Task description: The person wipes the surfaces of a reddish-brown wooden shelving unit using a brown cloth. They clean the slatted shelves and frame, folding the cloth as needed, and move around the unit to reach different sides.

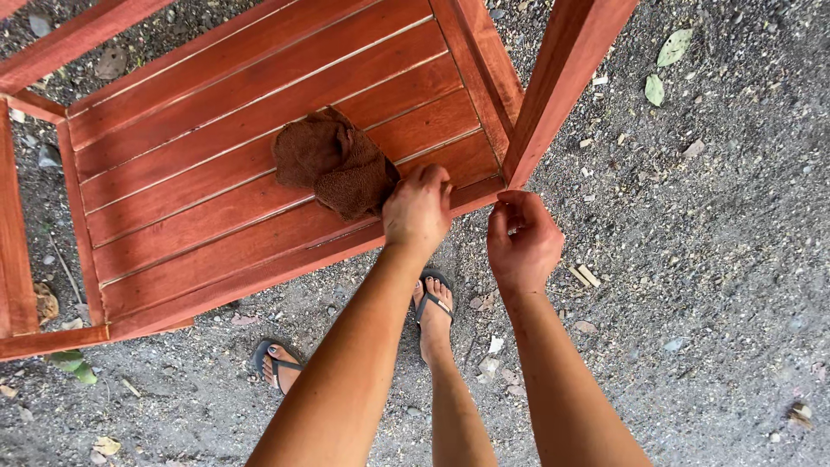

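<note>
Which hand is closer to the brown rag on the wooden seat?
Left. The left hand touches the brown rag's near edge; the right hand is off to its right, by the chair leg.

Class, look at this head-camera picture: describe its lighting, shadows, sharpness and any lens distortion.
Head view: soft, even daylight, no glare; only faint shadows under the red slatted wooden chair on the gravel ground. Brown cloth, left hand and right hand are sharp, without motion blur; wide-angle stretch lengthens the forearms toward the bottom edge.
</note>
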The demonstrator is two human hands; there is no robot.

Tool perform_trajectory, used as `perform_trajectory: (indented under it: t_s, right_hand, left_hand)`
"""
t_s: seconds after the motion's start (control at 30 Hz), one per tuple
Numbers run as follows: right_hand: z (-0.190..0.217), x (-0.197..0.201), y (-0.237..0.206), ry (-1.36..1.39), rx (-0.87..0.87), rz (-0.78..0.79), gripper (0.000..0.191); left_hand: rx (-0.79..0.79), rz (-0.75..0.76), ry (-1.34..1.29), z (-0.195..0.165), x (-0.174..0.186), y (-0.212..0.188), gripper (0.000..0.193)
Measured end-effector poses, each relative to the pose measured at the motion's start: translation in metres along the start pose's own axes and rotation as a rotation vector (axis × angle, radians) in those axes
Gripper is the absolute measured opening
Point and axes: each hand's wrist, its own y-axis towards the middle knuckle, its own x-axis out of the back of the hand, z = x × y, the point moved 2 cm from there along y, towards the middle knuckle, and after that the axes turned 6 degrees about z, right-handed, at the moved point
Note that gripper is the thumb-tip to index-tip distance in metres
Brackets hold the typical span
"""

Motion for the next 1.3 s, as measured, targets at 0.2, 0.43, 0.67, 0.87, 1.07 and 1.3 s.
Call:
perform_trajectory:
  t_s: [0.2,0.43,0.67,0.87,1.07,1.3]
  right_hand:
    - [0.001,0.005,0.008,-0.108,-0.038,0.116,0.012]
    - [0.004,0.001,0.003,-0.074,-0.003,0.14,0.013]
    - [0.007,-0.006,-0.005,-0.068,0.0,0.171,0.013]
    - [0.009,-0.012,-0.01,-0.117,-0.017,0.221,0.013]
    - [0.006,-0.022,-0.019,-0.117,-0.035,0.255,0.014]
    - [0.0,-0.03,-0.025,-0.085,-0.054,0.299,0.014]
  left_hand:
    - [-0.068,0.105,0.136,0.019,0.01,-0.008,0.008]
    - [-0.13,0.185,0.257,-0.006,-0.002,0.008,0.027]
    - [-0.128,0.145,0.203,0.017,-0.002,-0.005,0.03]
    - [-0.102,0.031,0.134,0.059,0.006,-0.027,0.022]
    - [-0.047,-0.047,0.012,0.085,0.014,-0.047,0.023]
    - [-0.036,-0.053,0.065,0.052,0.004,-0.03,0.008]
